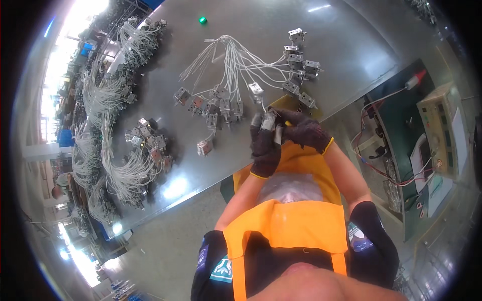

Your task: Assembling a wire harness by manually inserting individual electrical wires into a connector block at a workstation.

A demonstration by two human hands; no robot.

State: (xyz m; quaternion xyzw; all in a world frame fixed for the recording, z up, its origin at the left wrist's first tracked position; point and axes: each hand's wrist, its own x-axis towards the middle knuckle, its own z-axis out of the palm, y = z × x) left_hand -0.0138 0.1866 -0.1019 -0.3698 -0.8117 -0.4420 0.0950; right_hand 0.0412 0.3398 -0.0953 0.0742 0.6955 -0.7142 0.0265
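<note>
Thin cable [263,106] pinched by knit-gloved left hand [265,145] | right hand [307,132]: grip cannot be told | boxy metal connector [255,90] attached

metal fittings [256,90], glossy tabletop [341,65], cloth gloves [265,152]

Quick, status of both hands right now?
Left hand: gloved, fingertips at the white cord; exact grip hidden.
Right hand: gloved, fingers bent toward the left; whether it holds anything can't be told.
</note>
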